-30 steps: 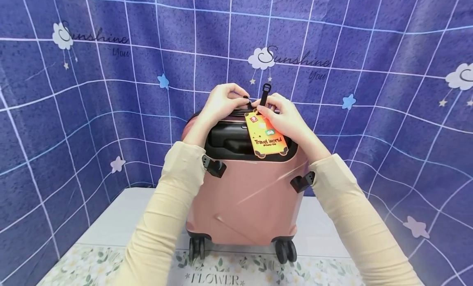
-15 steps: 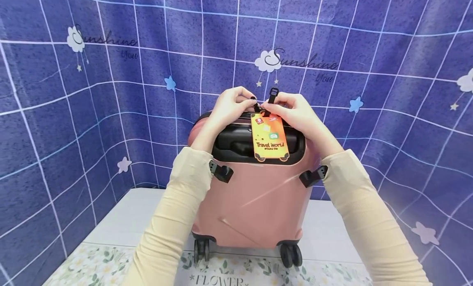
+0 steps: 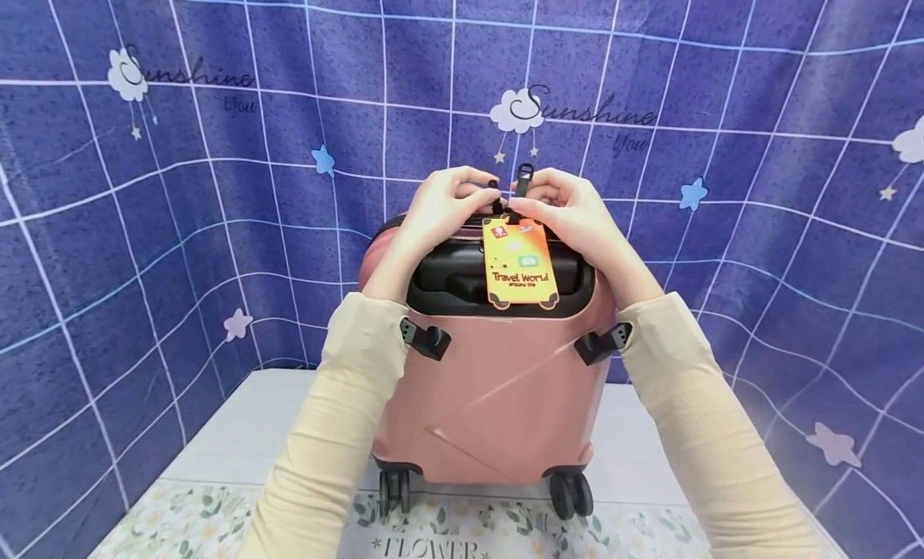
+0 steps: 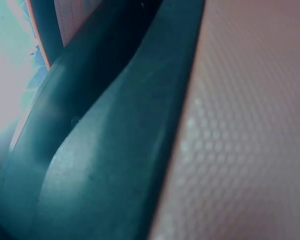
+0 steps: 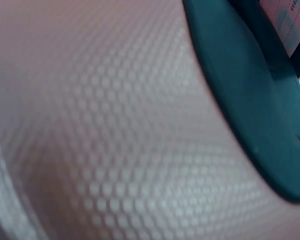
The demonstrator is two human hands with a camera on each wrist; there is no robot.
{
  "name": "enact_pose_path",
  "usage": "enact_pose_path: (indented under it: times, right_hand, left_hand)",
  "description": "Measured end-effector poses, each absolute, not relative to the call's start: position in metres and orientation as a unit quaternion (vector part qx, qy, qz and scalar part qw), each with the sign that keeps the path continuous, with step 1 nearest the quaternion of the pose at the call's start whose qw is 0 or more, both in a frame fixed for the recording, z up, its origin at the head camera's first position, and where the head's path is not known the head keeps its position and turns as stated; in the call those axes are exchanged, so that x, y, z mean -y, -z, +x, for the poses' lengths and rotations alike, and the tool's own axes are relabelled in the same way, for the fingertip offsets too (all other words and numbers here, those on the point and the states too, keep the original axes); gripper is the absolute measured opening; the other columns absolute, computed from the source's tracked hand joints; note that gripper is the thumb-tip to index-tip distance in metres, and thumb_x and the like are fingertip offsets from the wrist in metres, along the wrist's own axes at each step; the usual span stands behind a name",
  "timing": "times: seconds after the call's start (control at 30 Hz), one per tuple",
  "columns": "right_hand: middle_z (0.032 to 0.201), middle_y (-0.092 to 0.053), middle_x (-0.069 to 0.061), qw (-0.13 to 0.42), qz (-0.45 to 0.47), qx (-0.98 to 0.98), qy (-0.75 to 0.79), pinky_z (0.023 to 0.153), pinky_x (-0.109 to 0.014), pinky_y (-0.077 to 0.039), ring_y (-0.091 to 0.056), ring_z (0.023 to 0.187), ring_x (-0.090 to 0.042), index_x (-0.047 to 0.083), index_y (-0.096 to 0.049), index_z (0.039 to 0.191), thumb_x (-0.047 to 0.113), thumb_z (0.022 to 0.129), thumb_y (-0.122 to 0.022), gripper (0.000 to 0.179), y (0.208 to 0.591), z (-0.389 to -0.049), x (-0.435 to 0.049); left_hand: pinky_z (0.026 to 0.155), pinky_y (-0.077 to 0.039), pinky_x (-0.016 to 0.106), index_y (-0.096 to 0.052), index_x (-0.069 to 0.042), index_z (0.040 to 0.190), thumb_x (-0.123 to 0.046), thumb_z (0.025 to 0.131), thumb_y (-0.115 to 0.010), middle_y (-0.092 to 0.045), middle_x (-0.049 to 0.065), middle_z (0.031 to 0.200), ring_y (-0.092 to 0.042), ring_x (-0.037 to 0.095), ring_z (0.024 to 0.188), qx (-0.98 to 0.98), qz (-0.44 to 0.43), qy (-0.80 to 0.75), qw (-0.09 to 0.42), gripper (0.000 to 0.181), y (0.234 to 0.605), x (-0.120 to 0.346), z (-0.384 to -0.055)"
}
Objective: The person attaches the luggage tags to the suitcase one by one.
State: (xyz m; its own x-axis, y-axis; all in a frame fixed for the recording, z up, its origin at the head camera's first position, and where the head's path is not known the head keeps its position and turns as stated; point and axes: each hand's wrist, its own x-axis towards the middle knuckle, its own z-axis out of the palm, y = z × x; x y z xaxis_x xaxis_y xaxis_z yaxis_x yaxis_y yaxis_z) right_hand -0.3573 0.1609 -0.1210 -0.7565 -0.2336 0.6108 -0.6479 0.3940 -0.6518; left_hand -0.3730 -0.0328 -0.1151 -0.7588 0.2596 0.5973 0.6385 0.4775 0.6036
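A pink hard-shell suitcase (image 3: 491, 398) stands upright on its wheels in the head view, with a black recess (image 3: 447, 270) at its top. In front of that recess hangs an orange-yellow luggage tag (image 3: 520, 274) printed "Travel World". My left hand (image 3: 442, 210) pinches one upright end of the tag's black strap (image 3: 494, 192) between thumb and fingers. The other end, with a buckle (image 3: 524, 172), rises beside the right hand (image 3: 573, 214), whose thumb and fingertips pinch the strap just above the tag. Part of the tag's back (image 5: 285, 22), with printed lines, shows in the right wrist view.
A blue gridded curtain (image 3: 404, 78) with clouds and stars hangs close behind and on both sides. The suitcase's black wheels (image 3: 570, 495) rest by a flower-patterned mat (image 3: 289, 511) on a white surface (image 3: 224, 431). Black camera mounts (image 3: 429, 341) sit at both wrists.
The tag has swung from a slant to hanging nearly straight, and the strap end in the left hand stands more upright. Both hands have stayed at the strap; the head view has shifted slightly.
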Motion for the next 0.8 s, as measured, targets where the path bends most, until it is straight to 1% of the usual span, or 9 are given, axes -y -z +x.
enact_pose_path:
  times: [0.07, 0.17, 0.27, 0.33, 0.4, 0.47, 0.63, 0.7, 0.8]
  right_hand:
    - [0.079, -0.066, 0.006, 0.212, 0.275, 0.8, -0.49, 0.07, -0.019, -0.047, -0.061, 0.075, -0.007, 0.01, -0.061, 0.1, 0.025, 0.088, -0.066, 0.02, 0.121, -0.3572, -0.1608]
    - [0.078, -0.064, 0.005, 0.206, 0.279, 0.792, -0.503, 0.069, -0.019, -0.047, -0.059, 0.076, -0.009, 0.011, -0.061, 0.098, 0.025, 0.09, -0.062, 0.016, 0.1214, -0.3575, -0.1613]
    - [0.077, -0.062, 0.002, 0.207, 0.278, 0.791, -0.503, 0.067, -0.02, -0.046, -0.057, 0.074, -0.01, 0.011, -0.062, 0.096, 0.026, 0.091, -0.061, 0.015, 0.1225, -0.3572, -0.1616]
    - [0.077, -0.062, 0.001, 0.207, 0.277, 0.792, -0.503, 0.066, -0.02, -0.046, -0.057, 0.073, -0.01, 0.011, -0.063, 0.096, 0.026, 0.09, -0.062, 0.015, 0.1231, -0.3567, -0.1614]
    - [0.079, -0.063, 0.001, 0.207, 0.274, 0.794, -0.502, 0.066, -0.02, -0.046, -0.057, 0.073, -0.008, 0.011, -0.064, 0.096, 0.025, 0.09, -0.063, 0.015, 0.1232, -0.3566, -0.1612]
    - [0.08, -0.064, 0.004, 0.206, 0.274, 0.792, -0.505, 0.067, -0.019, -0.047, -0.057, 0.073, -0.007, 0.009, -0.064, 0.097, 0.023, 0.089, -0.064, 0.016, 0.1231, -0.3566, -0.1608]
    - [0.087, -0.066, 0.006, 0.203, 0.277, 0.788, -0.51, 0.073, -0.017, -0.05, -0.06, 0.076, -0.004, 0.004, -0.064, 0.106, 0.018, 0.088, -0.065, 0.022, 0.1228, -0.3566, -0.1601]
    - [0.088, -0.066, 0.005, 0.204, 0.277, 0.79, -0.508, 0.074, -0.017, -0.05, -0.061, 0.078, -0.004, 0.003, -0.063, 0.108, 0.017, 0.088, -0.065, 0.025, 0.1228, -0.3564, -0.1603]
    - [0.089, -0.066, 0.004, 0.203, 0.28, 0.791, -0.505, 0.075, -0.017, -0.05, -0.062, 0.079, -0.005, 0.004, -0.062, 0.111, 0.017, 0.088, -0.066, 0.027, 0.1227, -0.3563, -0.1606]
  left_hand:
    - [0.093, -0.046, 0.028, -0.065, -0.01, 0.113, -0.029, 0.086, -0.068, -0.073, 0.004, 0.1, -0.066, 0.011, 0.097, 0.831, -0.273, 0.431, 0.222, 0.033, 0.1153, 0.0337, -0.3727]
    - [0.093, -0.045, 0.028, -0.067, -0.009, 0.104, -0.025, 0.084, -0.071, -0.073, 0.005, 0.098, -0.065, 0.011, 0.099, 0.828, -0.28, 0.429, 0.228, 0.026, 0.1157, 0.0337, -0.3726]
    - [0.09, -0.046, 0.028, -0.068, -0.01, 0.097, -0.019, 0.085, -0.068, -0.073, 0.005, 0.095, -0.066, 0.011, 0.095, 0.826, -0.283, 0.428, 0.234, 0.015, 0.1169, 0.0328, -0.3728]
    - [0.088, -0.045, 0.028, -0.068, -0.012, 0.096, -0.016, 0.086, -0.066, -0.073, 0.004, 0.094, -0.066, 0.011, 0.093, 0.827, -0.281, 0.423, 0.241, 0.01, 0.1174, 0.0326, -0.3725]
    - [0.086, -0.045, 0.028, -0.066, -0.013, 0.096, -0.014, 0.087, -0.064, -0.073, 0.004, 0.095, -0.065, 0.011, 0.094, 0.829, -0.277, 0.418, 0.247, 0.009, 0.1175, 0.0325, -0.3716]
    - [0.085, -0.044, 0.029, -0.064, -0.013, 0.098, -0.014, 0.089, -0.062, -0.073, 0.004, 0.096, -0.065, 0.012, 0.094, 0.831, -0.276, 0.413, 0.25, 0.01, 0.1172, 0.0324, -0.3706]
    - [0.086, -0.043, 0.03, -0.059, -0.016, 0.102, -0.019, 0.092, -0.06, -0.072, 0.002, 0.099, -0.066, 0.012, 0.092, 0.837, -0.272, 0.408, 0.242, 0.01, 0.1167, 0.0324, -0.3693]
    - [0.087, -0.044, 0.03, -0.059, -0.015, 0.103, -0.019, 0.092, -0.06, -0.072, 0.003, 0.1, -0.066, 0.012, 0.091, 0.835, -0.275, 0.414, 0.238, 0.013, 0.1166, 0.0325, -0.3693]
    - [0.089, -0.045, 0.029, -0.061, -0.011, 0.11, -0.019, 0.091, -0.062, -0.072, 0.005, 0.102, -0.068, 0.014, 0.091, 0.829, -0.277, 0.425, 0.235, 0.021, 0.1164, 0.033, -0.3692]
